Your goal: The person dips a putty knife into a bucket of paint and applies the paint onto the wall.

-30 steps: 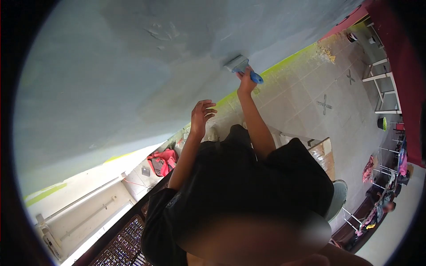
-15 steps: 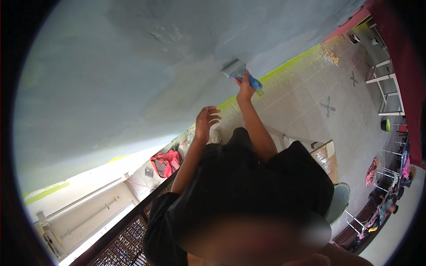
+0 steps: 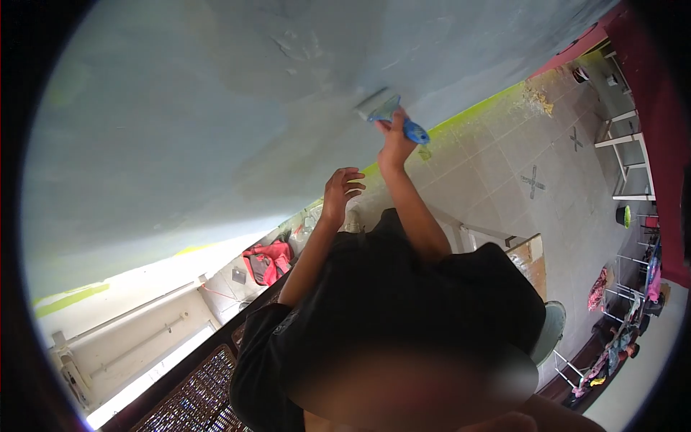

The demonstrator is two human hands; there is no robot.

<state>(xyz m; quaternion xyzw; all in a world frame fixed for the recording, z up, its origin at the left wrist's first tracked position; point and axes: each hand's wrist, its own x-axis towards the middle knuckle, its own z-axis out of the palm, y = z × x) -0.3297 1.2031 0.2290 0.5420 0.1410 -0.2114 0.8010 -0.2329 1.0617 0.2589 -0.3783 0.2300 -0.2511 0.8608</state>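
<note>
Two X's (image 3: 533,182) mark tiles (image 3: 489,162); right hand (image 3: 396,150) holds tool (image 3: 386,108).

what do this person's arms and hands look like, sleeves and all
The left hand and right hand are ungloved, with no watch or bracelet visible at the wrists. The forearms are bare too. The black top has loose black sleeves ending near the elbows. A faint mark by the left sleeve is too unclear to read.

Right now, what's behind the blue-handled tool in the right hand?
Behind the blue-handled tool is the grey wall, visible around its wide end. The wall under that end is covered, and the right hand hides part of the handle.
</note>
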